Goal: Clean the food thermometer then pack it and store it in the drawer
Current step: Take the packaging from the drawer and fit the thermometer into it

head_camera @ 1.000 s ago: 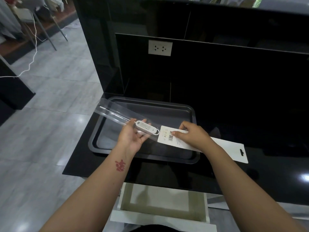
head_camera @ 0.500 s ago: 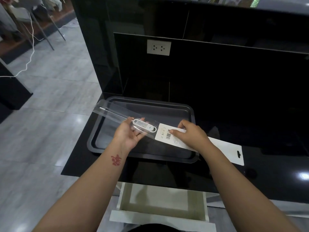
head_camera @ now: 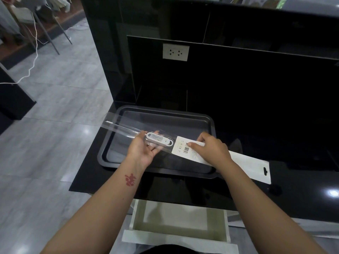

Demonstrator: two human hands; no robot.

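Left hand [head_camera: 145, 150] lies palm up above the black tray [head_camera: 205, 167], fingers loosely curled under the clear plastic sleeve [head_camera: 126, 127] and thumb over it, holding the white food thermometer [head_camera: 159, 140] that sits inside; the sleeve's far end sticks out past the tray's left rim, with the thin probe [head_camera: 119, 125] showing through it. Just right of the thermometer, still above the tray, the white backing card [head_camera: 183, 147] with a barcode butts against the sleeve and runs out over the tray's right rim onto the black desk [head_camera: 302, 195]. Right hand [head_camera: 212, 150] rests on the card, fingers curled, fingertips pressing beside the barcode. Below the tray's near rim, a white drawer [head_camera: 178, 235] stands open
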